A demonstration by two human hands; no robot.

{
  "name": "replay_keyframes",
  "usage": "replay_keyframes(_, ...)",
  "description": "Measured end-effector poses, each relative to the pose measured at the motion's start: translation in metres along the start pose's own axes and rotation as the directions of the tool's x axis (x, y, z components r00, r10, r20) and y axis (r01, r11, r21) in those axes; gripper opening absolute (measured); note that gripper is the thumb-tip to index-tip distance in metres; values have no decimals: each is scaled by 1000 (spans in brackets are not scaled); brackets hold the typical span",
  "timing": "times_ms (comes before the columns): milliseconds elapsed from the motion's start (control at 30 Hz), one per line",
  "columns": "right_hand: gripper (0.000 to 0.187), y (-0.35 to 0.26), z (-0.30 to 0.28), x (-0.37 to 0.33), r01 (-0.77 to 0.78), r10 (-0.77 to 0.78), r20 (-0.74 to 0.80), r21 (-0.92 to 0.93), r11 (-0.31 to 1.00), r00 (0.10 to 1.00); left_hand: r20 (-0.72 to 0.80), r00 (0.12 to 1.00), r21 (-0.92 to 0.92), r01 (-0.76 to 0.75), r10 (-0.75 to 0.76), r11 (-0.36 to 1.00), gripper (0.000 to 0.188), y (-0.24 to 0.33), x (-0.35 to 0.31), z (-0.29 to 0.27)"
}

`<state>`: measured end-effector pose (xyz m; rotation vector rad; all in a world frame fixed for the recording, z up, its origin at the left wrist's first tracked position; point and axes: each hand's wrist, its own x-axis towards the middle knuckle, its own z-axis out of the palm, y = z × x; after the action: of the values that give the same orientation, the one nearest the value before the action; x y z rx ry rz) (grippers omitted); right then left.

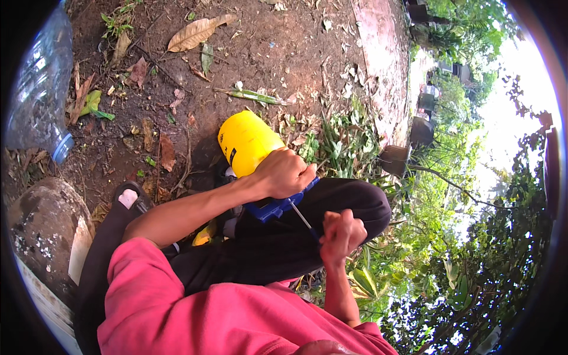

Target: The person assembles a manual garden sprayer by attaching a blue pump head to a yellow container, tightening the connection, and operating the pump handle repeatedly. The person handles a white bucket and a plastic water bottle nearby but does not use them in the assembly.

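A yellow rounded container (248,141) with a blue fitting (275,208) at its near end lies tilted over my bent leg. My left hand (285,173) is closed where the yellow body meets the blue part and covers much of that joint. From the blue fitting, a thin metal rod (303,218) slants toward my right hand, its dark blue end running into the fist. Closed round that end, my right hand (343,235) is slightly blurred. Whether the rod is a screwdriver or part of the container I cannot tell.
A large clear plastic bottle (41,89) with a blue cap lies at the far left, above a rough stone (47,231). Dry leaves (198,34) litter the brown soil. Green plants (414,260) grow at the right, near several dark pots (421,130).
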<state>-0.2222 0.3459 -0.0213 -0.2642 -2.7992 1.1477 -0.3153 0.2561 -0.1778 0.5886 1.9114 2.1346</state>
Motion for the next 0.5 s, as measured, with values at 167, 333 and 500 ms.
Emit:
replay_keyframes(167,69,-36,-50,-13,125,-124,51,-12,992,991,-27,999,-8,25,-25,1000,52,0,0,3)
replay_keyframes(333,65,-4,-5,12,309,-336,-70,-257,916,939,-117,991,6,64,-62,998,51,7,6,6)
replay_keyframes(500,59,13,26,30,198,-211,-108,-125,972,971,-98,982,3,165,-164,986,48,13,14,-1)
